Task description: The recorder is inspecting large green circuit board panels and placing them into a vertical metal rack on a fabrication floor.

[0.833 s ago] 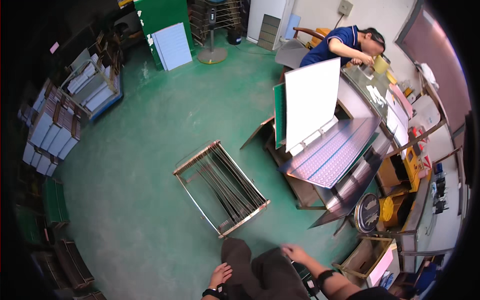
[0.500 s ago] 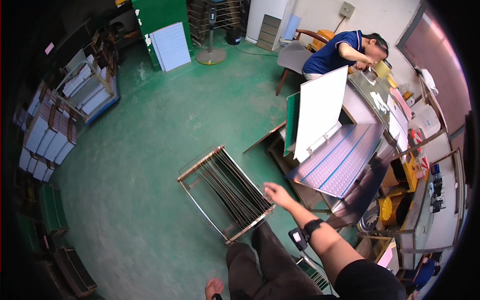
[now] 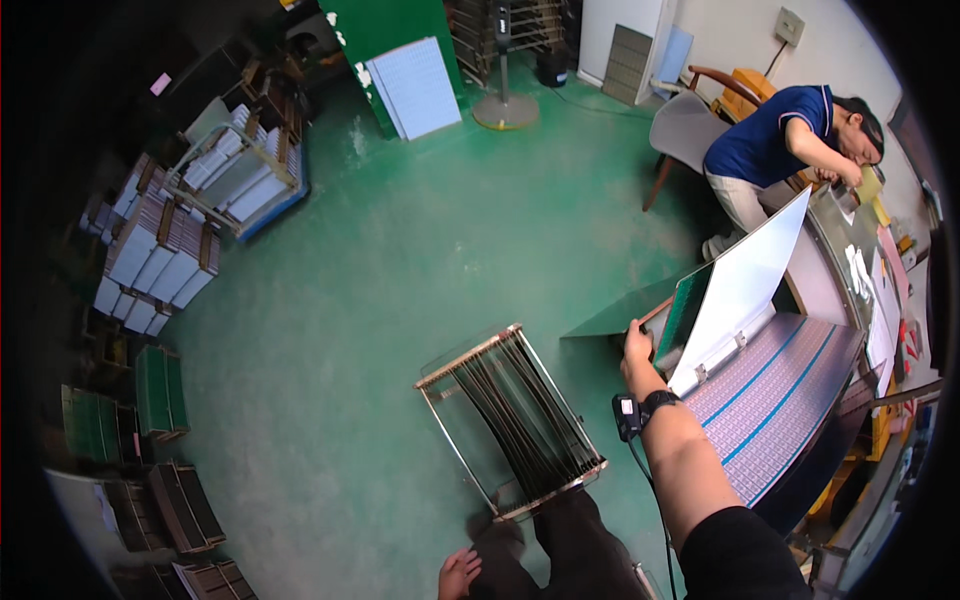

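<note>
My right hand (image 3: 637, 345) reaches to the wooden edge beside an upright white board (image 3: 755, 270) with a green board (image 3: 683, 312) behind it. Its fingers are closed at that edge; what lies inside them is hidden. Right of my forearm lies a sloping sheet (image 3: 775, 400) with a fine pattern and blue stripes. My left hand (image 3: 459, 573) hangs by my thigh, fingers loosely apart, holding nothing. In front of my legs a metal rack (image 3: 512, 420) with many thin dark rods stands on the floor.
A co-worker (image 3: 775, 140) in a blue shirt bends over the bench at far right, near a grey chair (image 3: 690, 125). Stacked white panels (image 3: 160, 250) and a loaded cart (image 3: 240, 170) stand left. Green crates (image 3: 160, 390) line the left edge. A fan base (image 3: 506, 110) stands at the back.
My right hand has moved from above the metal rack forward and right to the wooden edge by the boards. The view has turned right. My left hand stays low by my leg.
</note>
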A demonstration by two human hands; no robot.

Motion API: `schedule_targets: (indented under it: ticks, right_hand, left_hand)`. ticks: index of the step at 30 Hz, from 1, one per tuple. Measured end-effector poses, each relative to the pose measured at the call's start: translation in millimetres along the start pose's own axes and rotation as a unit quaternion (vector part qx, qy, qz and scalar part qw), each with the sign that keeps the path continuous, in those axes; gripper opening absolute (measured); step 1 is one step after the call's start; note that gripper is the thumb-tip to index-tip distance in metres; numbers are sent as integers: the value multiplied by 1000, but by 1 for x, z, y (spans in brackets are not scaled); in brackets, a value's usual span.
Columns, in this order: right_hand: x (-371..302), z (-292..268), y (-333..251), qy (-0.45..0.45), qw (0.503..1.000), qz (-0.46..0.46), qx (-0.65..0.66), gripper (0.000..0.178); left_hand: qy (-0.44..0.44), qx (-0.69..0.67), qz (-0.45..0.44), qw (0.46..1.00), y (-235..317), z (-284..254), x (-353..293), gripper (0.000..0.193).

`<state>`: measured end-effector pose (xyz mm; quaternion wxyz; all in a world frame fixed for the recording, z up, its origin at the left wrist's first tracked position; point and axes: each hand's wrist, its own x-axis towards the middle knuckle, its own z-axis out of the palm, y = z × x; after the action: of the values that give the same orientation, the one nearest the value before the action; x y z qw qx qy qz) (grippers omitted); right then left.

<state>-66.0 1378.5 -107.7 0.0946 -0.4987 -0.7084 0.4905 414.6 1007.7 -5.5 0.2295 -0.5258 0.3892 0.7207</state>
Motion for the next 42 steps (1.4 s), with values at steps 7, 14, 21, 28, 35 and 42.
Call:
schedule_targets:
  ticks: [7, 14, 21, 28, 35, 42]
  right_hand:
    - [43, 7, -16, -38, 996, 69, 37, 39]
    - [128, -3, 19, 42, 986, 29, -158, 44]
    - [78, 59, -52, 57, 992, 78, 84, 26]
    - [27, 147, -119, -1, 986, 100, 136, 22]
    - [-47, 241, -137, -6, 979, 106, 173, 24]
    - [-158, 275, -151, -103, 984, 92, 112, 22]
  left_hand:
    - [-28, 75, 26, 996, 35, -5, 43, 39]
    - [-14, -38, -97, 994, 129, -45, 96, 48]
    - [-78, 126, -51, 988, 273, -79, 116, 48]
    - [52, 107, -79, 990, 267, -148, 110, 45]
    - [47, 50, -126, 990, 256, -132, 107, 43]
    - [24, 13, -68, 997, 296, -126, 127, 45]
